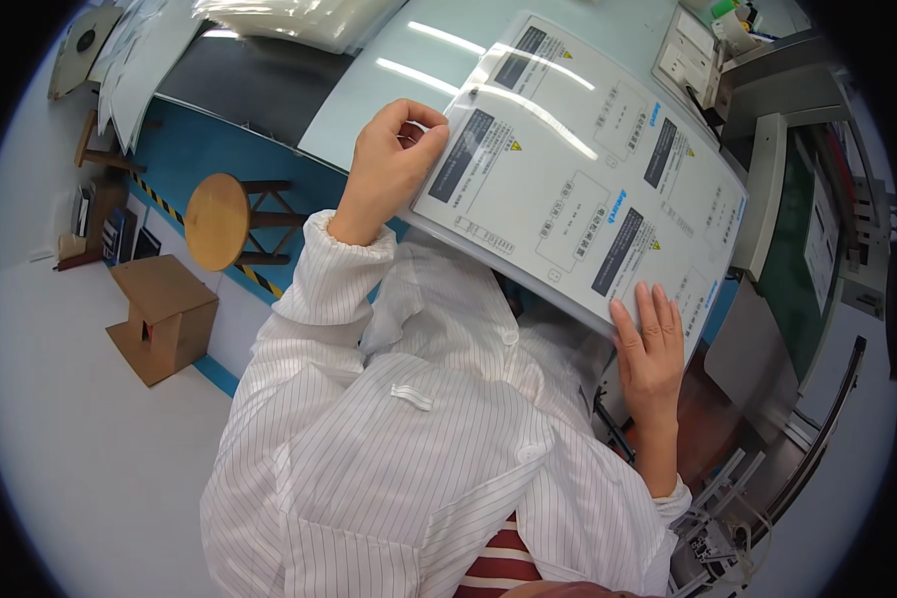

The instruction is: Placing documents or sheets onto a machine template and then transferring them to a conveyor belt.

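A large glossy white sheet (pixel 578 169) printed with several label panels in grey, black and blue lies tilted over the edge of a pale green table (pixel 429 70). My left hand (pixel 389 164) pinches the sheet's near-left edge between thumb and fingers. My right hand (pixel 650 349) lies flat with its fingers spread on the sheet's near-right corner. Both arms wear a white pinstriped coat.
A round wooden stool (pixel 219 221) and a cardboard box (pixel 164 314) stand on the floor at left. A stack of clear plastic sheets (pixel 299 20) rests at the table's far end. Grey machinery (pixel 797 239) with a conveyor rail stands to the right.
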Tool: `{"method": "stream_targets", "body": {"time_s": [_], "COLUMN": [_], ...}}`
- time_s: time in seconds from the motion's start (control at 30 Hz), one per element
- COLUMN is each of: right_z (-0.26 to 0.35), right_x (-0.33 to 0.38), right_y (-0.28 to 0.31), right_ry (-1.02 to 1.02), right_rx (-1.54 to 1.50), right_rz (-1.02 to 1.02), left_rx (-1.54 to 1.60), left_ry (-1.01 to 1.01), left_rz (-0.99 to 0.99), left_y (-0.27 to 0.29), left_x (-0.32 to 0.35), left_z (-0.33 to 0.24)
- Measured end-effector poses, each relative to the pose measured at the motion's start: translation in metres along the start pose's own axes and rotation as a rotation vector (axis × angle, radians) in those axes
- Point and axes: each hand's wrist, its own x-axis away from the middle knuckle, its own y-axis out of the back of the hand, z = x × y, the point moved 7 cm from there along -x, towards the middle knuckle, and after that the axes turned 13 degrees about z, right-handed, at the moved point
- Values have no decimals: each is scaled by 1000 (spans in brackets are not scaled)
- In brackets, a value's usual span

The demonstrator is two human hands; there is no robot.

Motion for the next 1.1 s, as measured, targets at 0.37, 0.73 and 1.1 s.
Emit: {"method": "stream_targets", "body": {"time_s": [0.37,0.73,1.1], "right_z": [-5,-182,-367], "right_x": [5,67,198], "right_y": [-7,9,-60], "right_ry": [-47,-604,-1285], "right_rx": [-69,-108,181], "right_rz": [-22,-422,-406], "left_rx": [-105,-115,-291], "left_ry": [-84,-11,19], "left_rz": [-5,180,195], "left_y": [-14,-29,-34], "left_x": [-3,-11,-14], "left_z": [-6,0,7]}}
